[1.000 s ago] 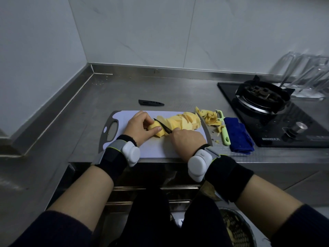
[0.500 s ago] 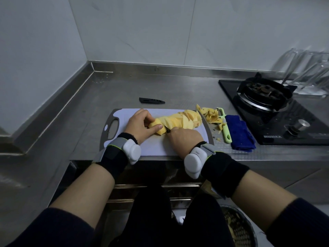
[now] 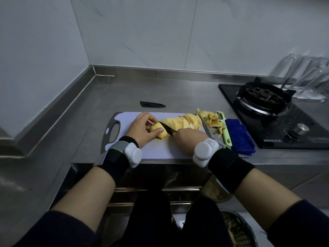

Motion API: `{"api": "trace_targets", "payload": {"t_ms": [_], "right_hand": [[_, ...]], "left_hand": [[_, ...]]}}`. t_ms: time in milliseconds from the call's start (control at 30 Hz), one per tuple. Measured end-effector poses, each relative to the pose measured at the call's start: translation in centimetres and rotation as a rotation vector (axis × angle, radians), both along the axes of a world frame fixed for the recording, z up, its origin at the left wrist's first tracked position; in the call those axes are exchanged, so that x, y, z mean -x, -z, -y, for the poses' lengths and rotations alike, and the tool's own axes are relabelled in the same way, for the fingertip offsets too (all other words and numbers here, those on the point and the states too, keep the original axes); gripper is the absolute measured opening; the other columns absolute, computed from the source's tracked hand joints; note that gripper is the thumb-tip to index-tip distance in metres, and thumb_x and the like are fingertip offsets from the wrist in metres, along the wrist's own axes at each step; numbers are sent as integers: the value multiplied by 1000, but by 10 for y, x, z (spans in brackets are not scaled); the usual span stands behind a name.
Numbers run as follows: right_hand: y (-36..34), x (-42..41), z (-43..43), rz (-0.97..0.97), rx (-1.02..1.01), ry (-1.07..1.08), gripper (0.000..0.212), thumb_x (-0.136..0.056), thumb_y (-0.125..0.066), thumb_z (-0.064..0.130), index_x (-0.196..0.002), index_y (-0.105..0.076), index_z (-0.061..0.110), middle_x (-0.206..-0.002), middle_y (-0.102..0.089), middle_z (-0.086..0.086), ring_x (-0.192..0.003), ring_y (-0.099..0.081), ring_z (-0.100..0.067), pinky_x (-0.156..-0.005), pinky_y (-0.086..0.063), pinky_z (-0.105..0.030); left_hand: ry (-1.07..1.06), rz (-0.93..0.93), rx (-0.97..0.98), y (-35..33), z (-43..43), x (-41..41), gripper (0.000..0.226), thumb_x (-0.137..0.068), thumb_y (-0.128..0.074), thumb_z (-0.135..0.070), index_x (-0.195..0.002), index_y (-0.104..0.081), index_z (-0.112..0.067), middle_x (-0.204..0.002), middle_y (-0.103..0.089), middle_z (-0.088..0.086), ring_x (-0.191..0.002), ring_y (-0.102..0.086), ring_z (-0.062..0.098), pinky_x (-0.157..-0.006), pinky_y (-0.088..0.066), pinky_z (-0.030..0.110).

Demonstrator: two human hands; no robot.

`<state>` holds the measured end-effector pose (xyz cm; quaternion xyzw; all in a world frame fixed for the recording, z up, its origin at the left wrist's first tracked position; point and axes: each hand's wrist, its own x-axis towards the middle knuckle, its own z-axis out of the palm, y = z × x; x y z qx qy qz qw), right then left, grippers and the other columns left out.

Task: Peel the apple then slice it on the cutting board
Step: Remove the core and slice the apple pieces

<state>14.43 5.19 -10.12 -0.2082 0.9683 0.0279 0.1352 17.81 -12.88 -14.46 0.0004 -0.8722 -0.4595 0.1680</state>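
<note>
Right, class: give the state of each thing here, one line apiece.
apple piece, peeled, held by left hand.
apple slices, cut, piled on cutting board.
knife, unsheathed, gripped by right hand, blade against apple piece.
knife sheath, off, on counter.
peeler, idle, beside peelings.

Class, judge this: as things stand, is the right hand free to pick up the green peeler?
Probably not yet: the right hand grips the black knife. The green peeler lies close beside it, handle uncovered; only the knife hinders.
</note>
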Motion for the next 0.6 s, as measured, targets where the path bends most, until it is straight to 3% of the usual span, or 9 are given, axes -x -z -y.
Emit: {"api": "trace_targets", "payload": {"t_ms": [233, 600], "right_hand": [[0, -6, -5, -148, 46, -63, 37, -104, -29, 31, -116, -56, 9, -107, -63, -11, -96, -61, -30, -80, -48, -38], [-2, -20, -2, -289, 82, -94, 37, -104, -28, 34, -108, -53, 7, -96, -65, -11, -84, -63, -32, -66, -42, -35]], "left_hand": [[-13, 6, -12, 0, 0, 0, 30, -75, -82, -27, -93, -59, -20, -103, -56, -2, -89, -60, 14, -86, -55, 33], [-54, -21, 30, -2, -3, -2, 31, -74, -83, -24, -85, -58, -9, -93, -56, 3, -83, -59, 20, -81, -54, 37]]}}
